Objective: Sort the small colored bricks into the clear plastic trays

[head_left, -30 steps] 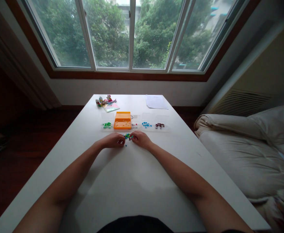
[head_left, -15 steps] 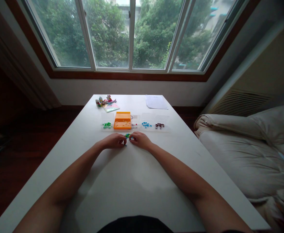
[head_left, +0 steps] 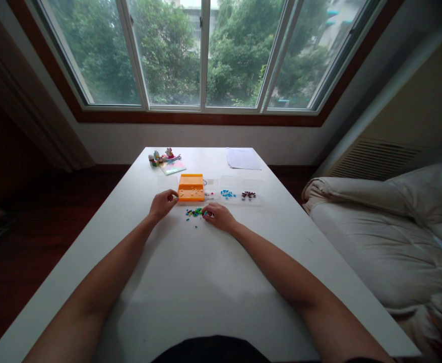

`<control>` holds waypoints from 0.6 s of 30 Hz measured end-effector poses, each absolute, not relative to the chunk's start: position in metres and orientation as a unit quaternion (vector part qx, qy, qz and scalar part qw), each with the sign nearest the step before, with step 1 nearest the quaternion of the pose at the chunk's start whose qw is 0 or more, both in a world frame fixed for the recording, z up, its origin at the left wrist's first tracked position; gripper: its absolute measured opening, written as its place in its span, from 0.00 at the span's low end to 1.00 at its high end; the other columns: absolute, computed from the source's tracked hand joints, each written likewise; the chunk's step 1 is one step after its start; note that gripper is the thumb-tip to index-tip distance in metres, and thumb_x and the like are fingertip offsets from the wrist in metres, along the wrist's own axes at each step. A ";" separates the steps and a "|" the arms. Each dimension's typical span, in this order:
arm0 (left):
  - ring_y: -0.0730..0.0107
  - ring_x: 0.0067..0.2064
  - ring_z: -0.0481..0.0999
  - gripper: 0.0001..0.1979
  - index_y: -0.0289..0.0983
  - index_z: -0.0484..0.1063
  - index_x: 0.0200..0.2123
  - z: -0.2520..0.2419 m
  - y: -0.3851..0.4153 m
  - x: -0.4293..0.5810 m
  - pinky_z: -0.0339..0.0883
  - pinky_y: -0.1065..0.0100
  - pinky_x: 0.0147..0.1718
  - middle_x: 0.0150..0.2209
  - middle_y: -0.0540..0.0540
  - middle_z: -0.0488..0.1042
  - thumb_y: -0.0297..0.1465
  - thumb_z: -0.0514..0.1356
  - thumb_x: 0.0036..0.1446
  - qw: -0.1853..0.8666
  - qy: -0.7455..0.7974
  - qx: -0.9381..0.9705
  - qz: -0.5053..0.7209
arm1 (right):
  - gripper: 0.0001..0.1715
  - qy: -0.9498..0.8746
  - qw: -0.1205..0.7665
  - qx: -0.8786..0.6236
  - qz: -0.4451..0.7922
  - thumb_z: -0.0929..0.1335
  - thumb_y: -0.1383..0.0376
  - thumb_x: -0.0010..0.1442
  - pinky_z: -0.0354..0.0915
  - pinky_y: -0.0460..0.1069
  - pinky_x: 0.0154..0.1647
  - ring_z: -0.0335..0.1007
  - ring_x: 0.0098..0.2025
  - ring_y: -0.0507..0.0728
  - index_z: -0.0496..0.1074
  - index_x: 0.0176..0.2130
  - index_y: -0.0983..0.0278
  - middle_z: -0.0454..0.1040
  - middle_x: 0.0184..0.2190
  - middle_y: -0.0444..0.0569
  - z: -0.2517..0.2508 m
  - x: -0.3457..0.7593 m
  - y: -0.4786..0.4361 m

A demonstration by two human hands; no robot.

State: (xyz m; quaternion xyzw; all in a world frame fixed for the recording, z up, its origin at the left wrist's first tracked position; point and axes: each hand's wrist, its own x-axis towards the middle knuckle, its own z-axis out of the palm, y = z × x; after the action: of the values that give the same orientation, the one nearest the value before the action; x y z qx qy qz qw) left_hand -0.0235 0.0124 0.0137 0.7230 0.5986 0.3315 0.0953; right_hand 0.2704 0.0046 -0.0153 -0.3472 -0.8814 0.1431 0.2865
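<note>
Two bare hands work over a white table point(head_left: 205, 282). A loose heap of tiny mixed pieces point(head_left: 194, 213), green, blue, yellow and dark, lies midway between its side edges, nearer the far edge than the near one. The right hand point(head_left: 219, 217) rests at the heap's right side, fingers curled; whether they grip a piece cannot be told. The left hand point(head_left: 163, 204) is at the left edge of an orange tray point(head_left: 191, 182), fingertips bent close to the thumb; any piece held is too small to see. Right of the tray lie blue pieces point(head_left: 228, 193), then brown pieces point(head_left: 248, 194). Figurines point(head_left: 157, 159) stand by the far-left corner, paper point(head_left: 243, 158) by the far-right.
</note>
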 end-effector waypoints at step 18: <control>0.69 0.30 0.70 0.14 0.40 0.77 0.44 0.001 0.021 -0.045 0.60 0.70 0.32 0.28 0.50 0.74 0.37 0.56 0.59 0.075 0.652 0.677 0.333 | 0.08 -0.738 0.422 -0.527 0.014 0.67 0.65 0.62 0.59 0.50 0.43 0.63 0.36 0.57 0.75 0.41 0.63 0.68 0.31 0.47 -0.003 0.324 0.040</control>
State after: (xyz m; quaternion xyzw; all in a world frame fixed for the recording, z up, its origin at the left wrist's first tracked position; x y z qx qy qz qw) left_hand -0.0445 0.0207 0.0008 0.6774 0.6517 0.3328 0.0749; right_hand 0.3240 0.0398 -0.0028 -0.5272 -0.7376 0.0144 0.4218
